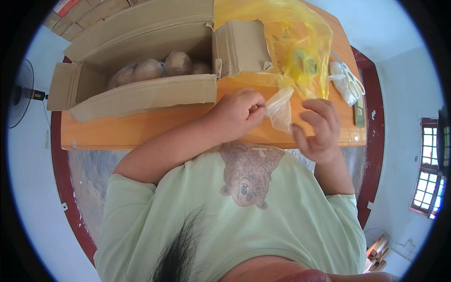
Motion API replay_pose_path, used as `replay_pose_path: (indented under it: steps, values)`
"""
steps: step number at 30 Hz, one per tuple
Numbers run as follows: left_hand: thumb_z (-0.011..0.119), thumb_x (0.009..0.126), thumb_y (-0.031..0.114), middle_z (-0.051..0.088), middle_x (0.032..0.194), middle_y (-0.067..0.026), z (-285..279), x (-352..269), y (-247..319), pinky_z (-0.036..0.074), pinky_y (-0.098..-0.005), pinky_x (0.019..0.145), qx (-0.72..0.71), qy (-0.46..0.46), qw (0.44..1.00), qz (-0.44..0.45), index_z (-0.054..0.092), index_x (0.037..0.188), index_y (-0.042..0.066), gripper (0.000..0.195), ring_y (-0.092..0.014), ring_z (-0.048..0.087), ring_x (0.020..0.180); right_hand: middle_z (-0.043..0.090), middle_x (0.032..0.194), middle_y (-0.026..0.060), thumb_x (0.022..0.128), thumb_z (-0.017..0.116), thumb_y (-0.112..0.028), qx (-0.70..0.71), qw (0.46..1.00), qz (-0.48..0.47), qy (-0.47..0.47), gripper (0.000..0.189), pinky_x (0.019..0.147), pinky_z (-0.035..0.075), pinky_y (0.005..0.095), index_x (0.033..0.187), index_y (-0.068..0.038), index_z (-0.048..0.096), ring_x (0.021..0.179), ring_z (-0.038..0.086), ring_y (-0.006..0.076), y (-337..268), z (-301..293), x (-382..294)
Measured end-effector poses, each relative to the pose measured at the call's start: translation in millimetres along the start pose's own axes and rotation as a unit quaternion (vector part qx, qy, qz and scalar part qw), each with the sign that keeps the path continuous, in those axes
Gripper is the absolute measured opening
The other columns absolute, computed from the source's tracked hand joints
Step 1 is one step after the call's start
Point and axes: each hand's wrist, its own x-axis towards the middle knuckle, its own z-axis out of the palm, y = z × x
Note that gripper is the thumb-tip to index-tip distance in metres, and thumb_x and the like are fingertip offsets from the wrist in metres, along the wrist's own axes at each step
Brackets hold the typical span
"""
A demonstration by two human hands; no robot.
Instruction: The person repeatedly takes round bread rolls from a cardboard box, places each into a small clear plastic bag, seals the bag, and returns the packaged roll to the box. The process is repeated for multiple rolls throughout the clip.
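My left hand [243, 112] pinches one end of a thin clear plastic bag [280, 109], which spreads out to the right above the wooden table [169, 120]. My right hand [319, 130] is just right of the bag, fingers apart and slightly blurred, with nothing seen in it. Behind both hands lies a large yellow plastic bag [310, 31], with rolls of tape [304, 61] under or inside it. An open cardboard box [148, 88] at the left holds several round brown objects [148, 68] in clear wrap.
At the table's right side are white-handled scissors [352, 79], a white plastic bundle [341, 84] and a flat green item [359, 112]. Stacked cardboard boxes [88, 17] stand beyond the table at the back left. A fan [23, 93] is at the far left.
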Motion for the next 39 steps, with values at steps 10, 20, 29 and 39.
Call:
replay_pose_path:
  steps: [10, 20, 29, 39]
  values:
    - [0.061, 0.086, 0.006, 0.056, 0.074, -0.0086, 2.9, -4.6, 14.1, 0.046, -0.0311, 0.058, -0.009, 0.075, 0.995, 0.07, 0.057, 0.088, 0.002, 0.006, -0.019, 0.057, 0.064, 0.06, 0.094, 0.0081, 0.067, 0.064, 0.001, -0.013, 0.997, 0.014, -0.081, 0.025, 0.063, 0.047, 0.0377, 0.089, -0.007, 0.054, 0.072, 0.058, 0.0274, 2.4, 10.5, -0.3]
    - [0.057, 0.095, 0.018, 0.054, 0.078, -0.0007, 13.5, -12.4, 29.6, 0.046, -0.0226, 0.053, -0.221, 0.031, 0.972, -0.079, 0.047, 0.1, 0.004, 0.018, -0.007, 0.054, 0.061, 0.056, 0.088, 0.0145, 0.077, 0.058, 0.006, 0.033, 0.976, 0.149, -0.155, 0.038, 0.063, 0.049, 0.0397, 0.114, 0.0, 0.059, 0.076, 0.059, 0.0335, -19.6, -5.4, 15.3]
    - [0.06, 0.091, 0.004, 0.052, 0.081, -0.002, 33.3, -5.6, 36.7, 0.049, -0.0233, 0.055, -0.337, 0.048, 0.933, -0.119, 0.036, 0.09, 0.008, 0.023, -0.008, 0.055, 0.066, 0.056, 0.085, 0.0156, 0.077, 0.059, 0.008, 0.093, 0.979, 0.155, -0.092, 0.035, 0.063, 0.05, 0.0385, 0.11, -0.001, 0.062, 0.073, 0.059, 0.0329, -33.0, -2.9, 16.1]
    - [0.056, 0.076, -0.009, 0.051, 0.071, -0.0086, -23.6, -6.8, 58.6, 0.044, -0.0335, 0.056, 0.035, 0.065, 0.982, 0.174, 0.063, 0.089, 0.009, 0.023, -0.022, 0.055, 0.066, 0.051, 0.076, 0.0126, 0.069, 0.059, 0.01, -0.058, 0.984, 0.125, -0.113, 0.042, 0.054, 0.046, 0.0367, 0.11, 0.001, 0.062, 0.063, 0.056, 0.0295, -33.3, -39.8, 23.8]
